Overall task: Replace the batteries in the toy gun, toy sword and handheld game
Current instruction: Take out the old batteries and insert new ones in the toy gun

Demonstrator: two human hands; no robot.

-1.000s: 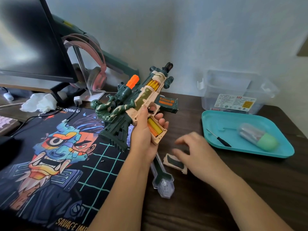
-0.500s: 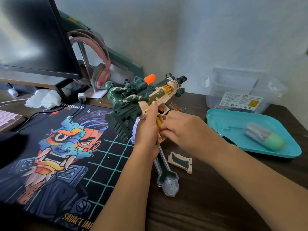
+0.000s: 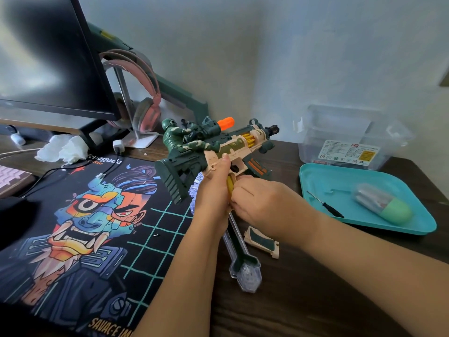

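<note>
The camouflage toy gun [image 3: 218, 147], tan and green with an orange tip, is held above the desk with its muzzle pointing right. My left hand [image 3: 213, 195] grips its handle from the left. Yellow batteries [image 3: 229, 184] show in the open handle compartment. My right hand [image 3: 262, 205] is pressed against the handle with its fingers curled onto the batteries; the fingertips are hidden. The tan battery cover [image 3: 261, 242] lies loose on the desk below. A clear toy sword [image 3: 243, 261] lies under my hands.
A teal tray [image 3: 328, 181] at the right holds a small black screwdriver [image 3: 325, 204] and a clear-and-green capsule [image 3: 384, 206]. Behind it stands a clear plastic box [image 3: 349, 137]. A printed desk mat [image 3: 85, 227], monitor [image 3: 48, 57], pink headphones [image 3: 143, 93] and tissue [image 3: 63, 149] fill the left.
My right hand left the desk beside the cover and came up to the gun's handle. The gun tilted so its muzzle points more to the right.
</note>
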